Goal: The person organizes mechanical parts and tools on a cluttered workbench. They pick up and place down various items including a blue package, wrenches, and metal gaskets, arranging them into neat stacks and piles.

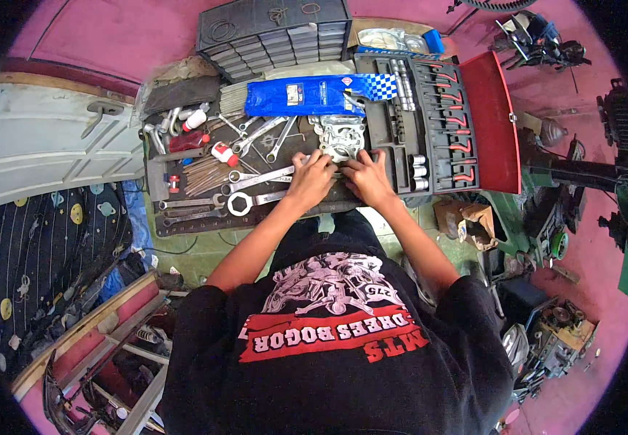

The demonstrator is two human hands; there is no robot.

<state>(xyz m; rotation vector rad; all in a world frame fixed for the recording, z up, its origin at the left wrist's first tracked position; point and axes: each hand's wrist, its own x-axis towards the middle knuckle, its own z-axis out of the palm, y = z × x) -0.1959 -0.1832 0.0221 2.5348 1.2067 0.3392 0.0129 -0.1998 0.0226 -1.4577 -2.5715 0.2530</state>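
Near the table's front edge, my left hand is closed, fingers bent over the near left edge of a pack of thin metal gaskets. At its near right edge my right hand is closed in the same way, a short gap from the left. Fine finger contact is partly hidden by the backs of my hands. The far end of the pack touches a long blue plastic packet with a checkered end. Beside my left wrist lies a large ring wrench, with a combination wrench just beyond it.
An opened red tool case with T-handle tools stands right, next to a tray of sockets. At the back is a dark drawer cabinet. Small white-and-red bottles and several loose wrenches lie left. A cardboard box sits on the floor.
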